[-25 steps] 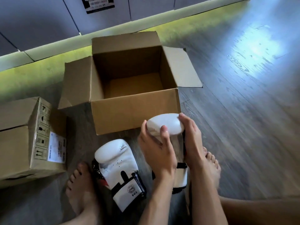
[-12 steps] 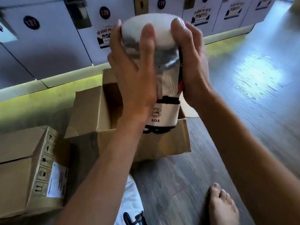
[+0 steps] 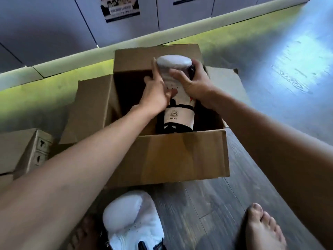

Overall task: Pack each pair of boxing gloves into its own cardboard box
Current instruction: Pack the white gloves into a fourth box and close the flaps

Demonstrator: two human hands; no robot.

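An open cardboard box (image 3: 173, 156) stands on the floor in front of me, its flaps spread. Inside it is a white boxing glove (image 3: 177, 98) with black trim and "8oz" on the cuff, padded end toward the far wall. My left hand (image 3: 156, 92) lies against the glove's left side with fingers stretched along it. My right hand (image 3: 194, 82) grips its right side, thumb across the top. The second white glove (image 3: 133, 224) lies on the floor just in front of the box, between my feet.
A closed cardboard box (image 3: 21, 150) with shipping symbols sits at the left. Grey lockers with posters (image 3: 120, 8) line the far wall above a pale plinth. My bare right foot (image 3: 264, 230) rests on the wood floor at the lower right.
Both hands lifted the glove off the floor, raised it high, then lowered it into the open box. The other glove stayed on the floor.
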